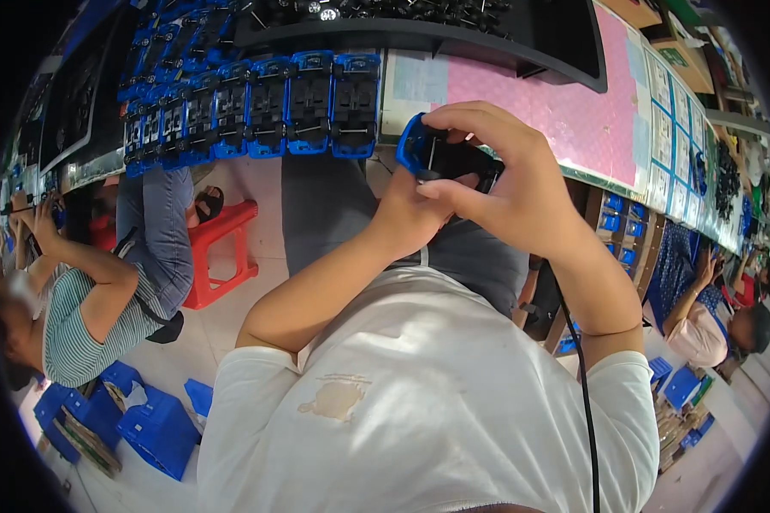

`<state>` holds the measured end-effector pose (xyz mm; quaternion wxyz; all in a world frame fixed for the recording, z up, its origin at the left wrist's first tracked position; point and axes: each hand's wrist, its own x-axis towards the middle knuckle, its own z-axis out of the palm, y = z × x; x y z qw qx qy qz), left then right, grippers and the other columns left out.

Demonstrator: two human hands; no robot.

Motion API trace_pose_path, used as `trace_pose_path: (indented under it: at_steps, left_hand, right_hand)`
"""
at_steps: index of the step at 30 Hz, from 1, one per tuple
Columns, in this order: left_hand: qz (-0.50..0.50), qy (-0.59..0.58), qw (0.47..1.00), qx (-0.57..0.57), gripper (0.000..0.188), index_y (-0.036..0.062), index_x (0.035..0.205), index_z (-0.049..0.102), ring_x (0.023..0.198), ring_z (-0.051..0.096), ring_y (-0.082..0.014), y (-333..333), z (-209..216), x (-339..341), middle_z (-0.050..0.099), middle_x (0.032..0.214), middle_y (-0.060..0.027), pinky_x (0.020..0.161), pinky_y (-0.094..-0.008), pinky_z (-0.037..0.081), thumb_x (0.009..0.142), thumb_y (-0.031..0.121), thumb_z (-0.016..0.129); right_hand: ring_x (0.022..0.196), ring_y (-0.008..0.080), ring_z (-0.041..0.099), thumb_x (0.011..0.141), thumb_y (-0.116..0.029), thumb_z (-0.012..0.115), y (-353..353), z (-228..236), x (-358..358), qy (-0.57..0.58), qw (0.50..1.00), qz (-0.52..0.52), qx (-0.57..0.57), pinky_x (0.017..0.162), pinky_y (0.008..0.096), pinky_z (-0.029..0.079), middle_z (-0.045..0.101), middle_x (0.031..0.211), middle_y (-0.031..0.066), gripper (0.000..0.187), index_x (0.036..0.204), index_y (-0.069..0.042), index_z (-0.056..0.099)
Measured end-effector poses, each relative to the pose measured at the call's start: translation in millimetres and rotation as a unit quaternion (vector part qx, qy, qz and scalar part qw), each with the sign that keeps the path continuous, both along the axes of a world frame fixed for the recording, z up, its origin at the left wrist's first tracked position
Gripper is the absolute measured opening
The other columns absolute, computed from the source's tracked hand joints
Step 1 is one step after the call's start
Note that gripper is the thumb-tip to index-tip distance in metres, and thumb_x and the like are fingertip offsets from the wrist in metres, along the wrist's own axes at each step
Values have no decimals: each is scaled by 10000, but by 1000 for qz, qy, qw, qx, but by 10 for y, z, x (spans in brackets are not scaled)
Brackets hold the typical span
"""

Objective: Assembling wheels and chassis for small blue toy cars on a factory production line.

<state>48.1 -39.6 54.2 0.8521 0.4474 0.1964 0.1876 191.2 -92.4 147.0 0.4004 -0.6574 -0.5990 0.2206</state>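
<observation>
Right hand (522,167) is pinching the blue-and-black toy car (453,161) between thumb and fingers, left hand (409,209) meeting it from below, its grip hidden; the long axis is seemingly running sideways, near the bench (564,111)

Worn at head height near the front edge of the tabletop (607,128), one wide fisheye looks steeply down, facing it.
</observation>
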Motion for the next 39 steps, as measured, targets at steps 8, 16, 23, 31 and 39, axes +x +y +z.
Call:
trace_pose_path:
  at_steps: [8, 16, 23, 31, 39]
  left_hand:
    - [-66, 7, 996, -63, 460, 72, 1406, 408, 1072, 615, -130, -64, -16, -144, 598, 1227, -54, 860, -277, 538, 991, 76, 607]
    - [-58, 3, 997, 42, 586, 66, 1420, 363, 1182, 575, -165, -100, 77, -313, 529, 1327, -72, 979, -341, 510, 928, 27, 679]
    - [81, -10, 995, 54, 521, 94, 1457, 301, 1180, 595, -187, 59, 104, -990, 571, 1328, -167, 858, -354, 541, 1028, 277, 531]
    - [235, -37, 971, -36, 472, 93, 1496, 321, 1291, 537, -274, 571, 2, -1710, 515, 1407, -175, 1078, -485, 438, 1054, 172, 468]
    - [343, 78, 934, 66, 318, 21, 1315, 520, 1057, 658, -179, 1618, 213, -2486, 658, 1138, -73, 892, -350, 553, 1037, 175, 522]
  right_hand:
    - [1006, 326, 657, 700, -69, 830, -162, -41, -316, -116, 991, -66, 2, 890, 388, 541, 672, 1148, 168, 495, 1159, -11, 654]
    - [1006, 254, 635, 738, -78, 806, -208, 36, -374, -78, 996, -30, -26, 867, 335, 517, 656, 1172, 154, 462, 1165, 5, 651]
    - [778, 135, 649, 898, -69, 701, -171, -554, 489, -76, 980, -173, 70, 740, 268, 515, 707, 901, 84, 125, 995, 10, 705]
    - [729, 233, 657, 879, -74, 683, -295, -1379, 967, -256, 921, -289, 54, 679, 325, 525, 641, 934, 106, 96, 949, -9, 694]
    - [734, 237, 652, 881, -75, 679, -298, -1363, 998, -280, 918, -279, 47, 678, 342, 521, 637, 942, 116, 101, 964, -22, 699]
